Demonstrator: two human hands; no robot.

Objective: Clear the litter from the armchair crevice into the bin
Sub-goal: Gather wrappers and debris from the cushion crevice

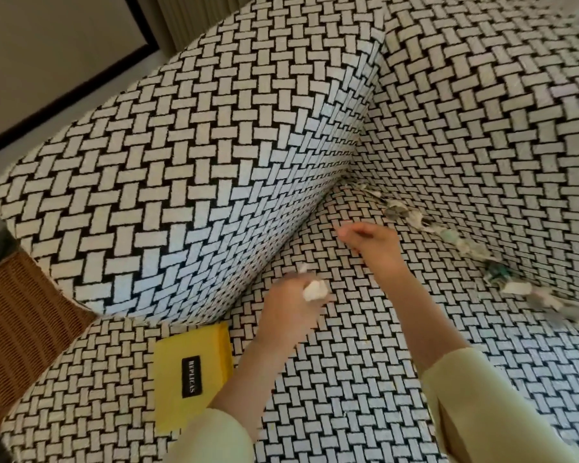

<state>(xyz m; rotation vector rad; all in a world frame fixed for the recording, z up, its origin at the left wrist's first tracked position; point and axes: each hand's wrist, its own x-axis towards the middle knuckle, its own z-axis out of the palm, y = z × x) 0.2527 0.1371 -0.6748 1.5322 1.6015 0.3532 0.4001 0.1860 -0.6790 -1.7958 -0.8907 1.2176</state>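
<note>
The armchair is covered in black-and-white woven-pattern fabric. Several crumpled scraps of litter lie in a line along the crevice between the seat and the backrest at the right. My left hand hovers over the seat and grips white crumpled paper. My right hand is above the seat just left of the litter line, fingers curled; the blur hides whether it holds anything.
A yellow book with a black label lies on the seat's front left. A brown wicker bin stands on the floor to the left of the armrest. A wall and a dark frame are at the far left.
</note>
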